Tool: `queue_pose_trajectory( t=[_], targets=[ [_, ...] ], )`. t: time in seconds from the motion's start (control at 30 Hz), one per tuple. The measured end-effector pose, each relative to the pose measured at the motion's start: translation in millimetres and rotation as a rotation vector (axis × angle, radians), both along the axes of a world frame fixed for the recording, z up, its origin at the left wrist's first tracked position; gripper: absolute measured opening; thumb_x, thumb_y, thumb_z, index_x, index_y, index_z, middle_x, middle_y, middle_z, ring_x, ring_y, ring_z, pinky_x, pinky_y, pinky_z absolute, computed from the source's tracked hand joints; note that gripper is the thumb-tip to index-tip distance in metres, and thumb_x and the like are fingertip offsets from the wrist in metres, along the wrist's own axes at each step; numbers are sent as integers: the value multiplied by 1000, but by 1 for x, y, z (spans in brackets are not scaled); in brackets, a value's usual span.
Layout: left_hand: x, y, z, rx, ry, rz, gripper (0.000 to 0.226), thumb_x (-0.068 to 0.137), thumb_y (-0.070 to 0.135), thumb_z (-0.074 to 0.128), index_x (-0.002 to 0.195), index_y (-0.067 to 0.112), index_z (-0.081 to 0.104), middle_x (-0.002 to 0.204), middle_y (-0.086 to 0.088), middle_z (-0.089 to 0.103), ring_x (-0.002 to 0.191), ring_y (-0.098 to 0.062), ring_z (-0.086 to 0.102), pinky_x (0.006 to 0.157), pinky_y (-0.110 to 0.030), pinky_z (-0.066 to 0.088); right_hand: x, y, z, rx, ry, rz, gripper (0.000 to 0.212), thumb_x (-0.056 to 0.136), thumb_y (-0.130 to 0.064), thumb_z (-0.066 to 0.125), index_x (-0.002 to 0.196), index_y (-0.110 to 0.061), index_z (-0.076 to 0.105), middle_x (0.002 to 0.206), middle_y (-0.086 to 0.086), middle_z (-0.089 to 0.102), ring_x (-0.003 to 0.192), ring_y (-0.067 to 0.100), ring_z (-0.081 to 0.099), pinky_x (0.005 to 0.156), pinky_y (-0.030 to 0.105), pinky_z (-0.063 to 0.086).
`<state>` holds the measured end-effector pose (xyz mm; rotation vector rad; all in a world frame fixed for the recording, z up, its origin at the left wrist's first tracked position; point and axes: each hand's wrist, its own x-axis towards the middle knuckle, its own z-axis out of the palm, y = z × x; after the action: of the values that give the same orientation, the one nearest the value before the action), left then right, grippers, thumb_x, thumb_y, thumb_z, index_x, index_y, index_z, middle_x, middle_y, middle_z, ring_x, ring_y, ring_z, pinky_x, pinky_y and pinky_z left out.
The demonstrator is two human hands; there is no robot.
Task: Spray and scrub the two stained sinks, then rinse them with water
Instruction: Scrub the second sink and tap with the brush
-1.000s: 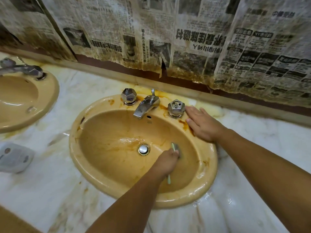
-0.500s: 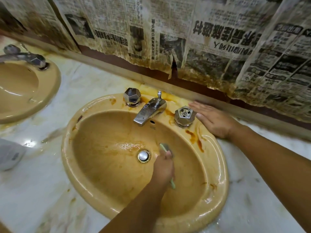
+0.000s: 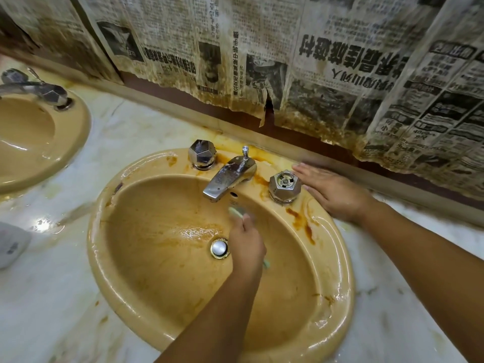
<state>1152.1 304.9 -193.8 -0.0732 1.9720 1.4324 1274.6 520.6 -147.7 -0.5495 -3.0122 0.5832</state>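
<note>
Gripping a green brush (image 3: 236, 212) in curled fingers, the left hand (image 3: 247, 247) sits inside the near sink (image 3: 340, 279), just right of the drain (image 3: 219, 248). The brush head is blurred and lies against the back wall of the bowl, right below the spout (image 3: 226, 179). The end of its handle pokes out under the heel of the hand.

The right hand (image 3: 334, 193) lies flat with straight fingers and holds nothing. It rests where the back right of the sink's rim meets the table (image 3: 136, 119), just beside the right knob (image 3: 285, 186). The left knob (image 3: 202, 154) stands on the other side of the spout.

Rust-coloured stains (image 3: 301, 224) streak the rim below the right knob and run along the back edge behind the spout. Paler orange marks and a wet sheen cover the bowl.

The second sink (image 3: 78, 142) is set in the same marble table well to the left, partly cut off by the frame, with its own tap (image 3: 34, 90) at the back. A pale grey object (image 3: 10, 244) lies at the left edge. Stained newspaper (image 3: 340, 61) covers the wall behind.
</note>
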Motion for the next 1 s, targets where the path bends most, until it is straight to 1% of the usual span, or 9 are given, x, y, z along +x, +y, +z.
queue_pose_trajectory(
  t=[0.13, 0.33, 0.5, 0.57, 0.7, 0.77, 0.87, 0.93, 1.0],
  targets=[
    [13, 7, -3, 46, 105, -9, 75, 91, 71, 34, 143, 19, 51, 113, -31, 59, 87, -45, 66, 85, -55, 57, 0, 2, -3, 14, 5, 8, 50, 112, -35, 34, 160, -37, 23, 164, -19, 19, 154, -2, 12, 122, 16, 6],
    [-1, -5, -5, -96, -56, -45, 38, 109, 33, 37, 117, 5, 61, 72, -9, 54, 54, -24, 54, 53, -35, 50, 0, 4, -3, 27, -2, 21, 49, 112, -35, 33, 157, -41, 17, 165, -19, 16, 154, -3, 8, 120, 11, 1],
    [0, 15, 12, 49, 155, 15, 61, 105, 53, 36, 156, 20, 37, 109, -28, 59, 80, -43, 61, 84, -55, 56, 1, 6, -5, 42, -11, 40, 50, 111, -36, 32, 157, -40, 14, 165, -18, 14, 154, -3, 7, 121, 13, 0],
    [12, 0, -4, -16, 105, -48, 63, 101, 57, 34, 145, 13, 47, 97, -29, 59, 79, -44, 62, 80, -52, 56, 1, 6, -5, 48, -11, 48, 50, 111, -36, 31, 157, -40, 12, 166, -18, 14, 155, -2, 6, 122, 14, 1],
    [10, -8, -8, -121, -6, -79, 37, 108, 34, 36, 113, 7, 59, 72, -8, 55, 55, -24, 56, 56, -38, 54, 2, 6, -6, 43, -9, 49, 50, 111, -36, 31, 157, -41, 11, 166, -18, 14, 155, -3, 6, 122, 14, 1],
    [-2, 5, 1, -40, 67, 4, 44, 106, 43, 38, 111, 7, 61, 75, -21, 57, 66, -39, 61, 68, -49, 57, 2, 6, -6, 41, -3, 38, 50, 111, -35, 32, 158, -40, 14, 166, -18, 16, 154, -4, 7, 122, 12, 0],
    [-3, 15, 8, 28, 183, 21, 77, 93, 67, 33, 141, 10, 49, 102, -27, 64, 93, -46, 66, 86, -58, 56, 2, 5, -5, 40, 7, 27, 51, 111, -33, 33, 161, -35, 21, 166, -17, 18, 154, -3, 8, 121, 11, 0],
    [10, 2, 2, -3, 126, -30, 62, 100, 57, 35, 134, 9, 54, 79, -15, 61, 74, -36, 63, 81, -55, 57, 2, 4, -5, 45, 7, 27, 51, 111, -33, 33, 161, -34, 22, 166, -16, 19, 154, -3, 9, 121, 10, -1],
    [14, -9, -8, -101, -14, -72, 39, 106, 37, 38, 104, 6, 61, 70, -6, 53, 61, -28, 56, 69, -49, 57, 2, 4, -5, 45, 2, 27, 51, 112, -33, 34, 162, -34, 23, 167, -14, 20, 154, -2, 10, 121, 11, 0]
  ],
)
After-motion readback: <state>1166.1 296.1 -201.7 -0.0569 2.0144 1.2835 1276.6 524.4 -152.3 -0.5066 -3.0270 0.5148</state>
